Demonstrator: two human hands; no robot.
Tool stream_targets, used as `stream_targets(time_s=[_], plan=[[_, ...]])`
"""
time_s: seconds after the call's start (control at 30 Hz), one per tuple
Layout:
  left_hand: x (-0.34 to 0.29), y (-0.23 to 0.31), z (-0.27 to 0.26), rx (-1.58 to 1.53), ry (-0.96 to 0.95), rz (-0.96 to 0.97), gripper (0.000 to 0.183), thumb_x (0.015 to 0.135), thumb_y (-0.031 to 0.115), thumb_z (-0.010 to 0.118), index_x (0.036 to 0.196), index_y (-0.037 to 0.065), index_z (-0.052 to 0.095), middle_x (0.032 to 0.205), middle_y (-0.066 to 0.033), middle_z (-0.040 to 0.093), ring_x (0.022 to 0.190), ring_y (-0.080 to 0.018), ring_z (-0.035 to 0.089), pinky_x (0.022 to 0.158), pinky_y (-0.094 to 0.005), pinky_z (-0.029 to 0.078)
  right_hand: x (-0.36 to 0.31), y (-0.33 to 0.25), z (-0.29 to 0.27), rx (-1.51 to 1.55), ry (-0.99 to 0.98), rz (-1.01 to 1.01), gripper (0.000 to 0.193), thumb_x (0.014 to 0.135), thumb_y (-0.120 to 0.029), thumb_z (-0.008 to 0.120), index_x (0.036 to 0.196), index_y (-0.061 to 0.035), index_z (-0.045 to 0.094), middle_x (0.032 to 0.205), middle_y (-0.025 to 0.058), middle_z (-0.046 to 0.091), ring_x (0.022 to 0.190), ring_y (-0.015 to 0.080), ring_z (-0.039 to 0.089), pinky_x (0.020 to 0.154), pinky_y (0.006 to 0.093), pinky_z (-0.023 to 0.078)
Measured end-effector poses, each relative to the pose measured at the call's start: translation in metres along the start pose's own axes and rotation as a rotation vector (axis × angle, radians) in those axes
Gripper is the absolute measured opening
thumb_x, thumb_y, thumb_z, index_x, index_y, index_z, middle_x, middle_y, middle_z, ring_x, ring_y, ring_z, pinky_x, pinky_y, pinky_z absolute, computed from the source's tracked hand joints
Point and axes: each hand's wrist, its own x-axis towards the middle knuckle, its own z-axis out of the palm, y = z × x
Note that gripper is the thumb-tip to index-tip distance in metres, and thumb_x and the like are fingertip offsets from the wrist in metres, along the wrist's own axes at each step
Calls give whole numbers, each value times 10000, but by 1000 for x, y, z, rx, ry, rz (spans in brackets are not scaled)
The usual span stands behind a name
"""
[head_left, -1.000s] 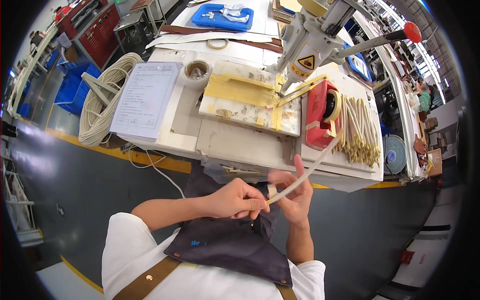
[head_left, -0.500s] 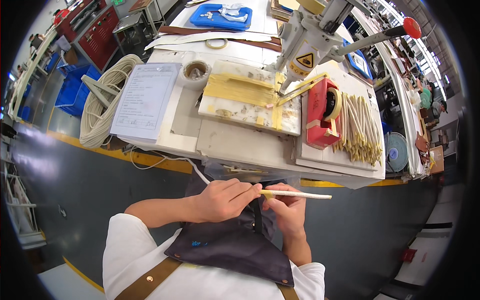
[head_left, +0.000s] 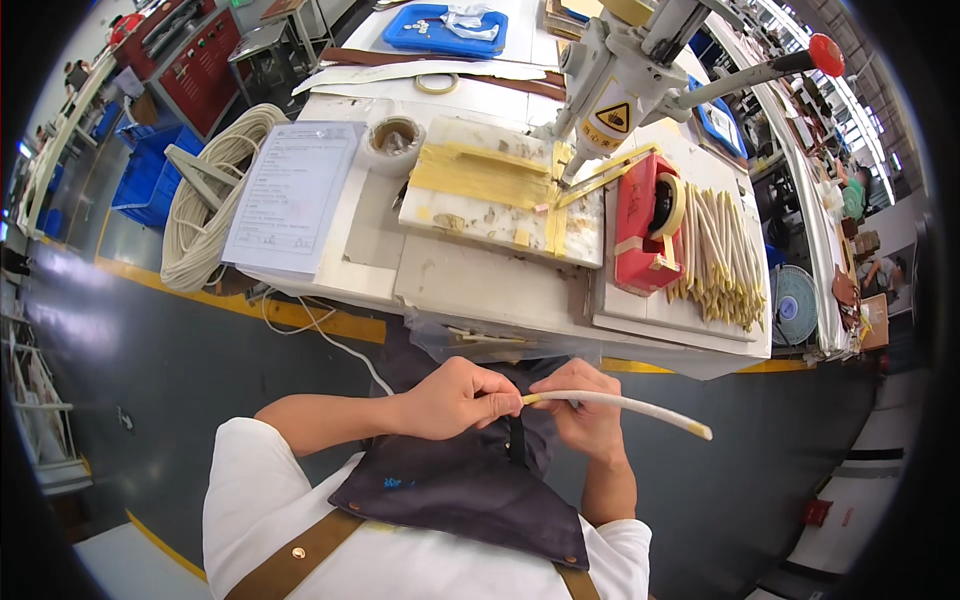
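Observation:
A white cord (head_left: 645,403) crosses in front of my apron, with yellow tape near my fingers and at its free right end. My left hand (head_left: 450,398) is closed on the cord, thumb and fingers pinching at the taped part. Just beside it, my right hand (head_left: 585,408) is closed around the same cord; its fingertips are partly hidden. The free end sticks out past my right hand and bends down to the right. Left of my left hand, the cord runs up toward the table edge and a large coil of white cord (head_left: 190,225).
On the table (head_left: 470,285) are a red tape dispenser (head_left: 635,220), a bundle of taped cord pieces (head_left: 718,260), a taped white board (head_left: 470,225), a tape roll (head_left: 395,138) and a printed sheet (head_left: 295,195). A press with a red-knobbed lever (head_left: 750,78) stands over the board.
The cord's free end now reaches farther right and droops, showing a yellow-taped tip. My left thumb has come over the taped spot, and my right hand has turned on the cord.

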Motion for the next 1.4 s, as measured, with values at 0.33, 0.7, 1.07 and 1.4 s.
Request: stream_targets(time_s=[0.33,0.7,1.07,1.4], plan=[[2,-11,5,-832,-243,-419,310,1037,244,588,895,-22,662,564,30,490,376,-16,321,340,-186,235,4,43,17,667,-5,-217,125,795,32,750,915,3,734,950,100,715,797,193,639,720,303,541],[-1,1,16,1114,519,904,180,874,81,749,1020,-6,689,705,-80,682,549,-181,666,471,-270,503,-20,34,54,1084,285,139,301,791,4,810,1071,70,721,985,149,636,720,188,663,628,283,562],[3,24,-18,-536,-121,-333,246,1014,199,622,986,-30,708,638,-19,608,398,-23,436,363,-171,313,13,34,58,1533,-135,239,248,869,-303,798,967,-86,729,838,17,532,680,146,546,574,261,388],[-16,25,-22,59,473,55,329,935,-5,662,1254,-23,582,828,-20,578,591,-45,561,474,-189,470,67,44,20,987,355,319,213,1032,-166,590,1096,12,687,887,31,624,670,97,537,618,259,448]])
